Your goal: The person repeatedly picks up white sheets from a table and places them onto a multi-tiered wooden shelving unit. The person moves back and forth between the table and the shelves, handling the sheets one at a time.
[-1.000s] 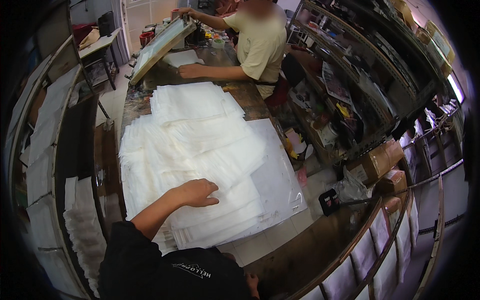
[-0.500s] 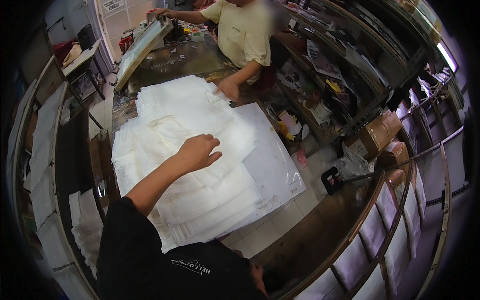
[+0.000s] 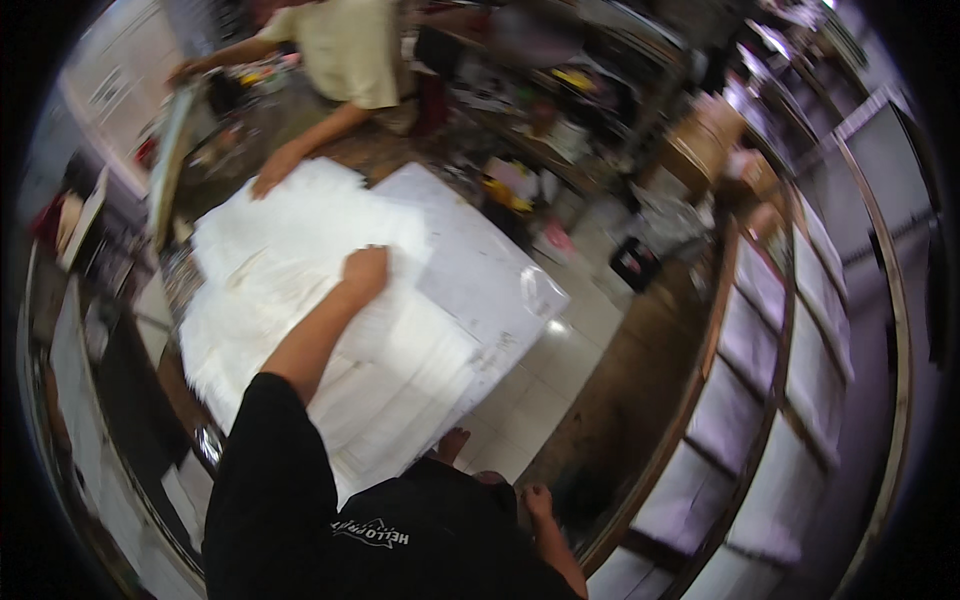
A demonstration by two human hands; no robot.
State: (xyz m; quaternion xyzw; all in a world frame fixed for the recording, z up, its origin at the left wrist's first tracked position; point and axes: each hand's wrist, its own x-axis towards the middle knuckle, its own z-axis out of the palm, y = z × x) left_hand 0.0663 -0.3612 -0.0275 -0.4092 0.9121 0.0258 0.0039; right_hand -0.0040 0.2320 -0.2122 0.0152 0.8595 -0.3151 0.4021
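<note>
And the view has swung to the right, while the left hand [image 3: 367,272] has slid farther across the wide, fanned stack of thin white sheets [image 3: 290,265], now resting over its right side. Its fingers have drawn in from a looser spread to a narrow curl; blur hides whether they pinch a sheet, so that call has to wait. The stack sits at the near end of the dark, stained surface [image 3: 385,153], its right part overlapping a large, flat, pale grey-white board [image 3: 450,250]. Over at the far edge, the co-worker in a pale yellow T-shirt [image 3: 345,55] has a hand [image 3: 275,172] right at the sheets; a second ago that hand was beside a white sheet near the raised, wood-edged flat frame [image 3: 168,175], and that sheet has left its spot. One more for the pile, by the look of it, so the work seems to be moving along, with both people at the same stack. Low on the near right, the right hand [image 3: 538,500] hangs well apart from the sheets, fingers loosely bent, and whether they hold anything cannot be told.
</note>
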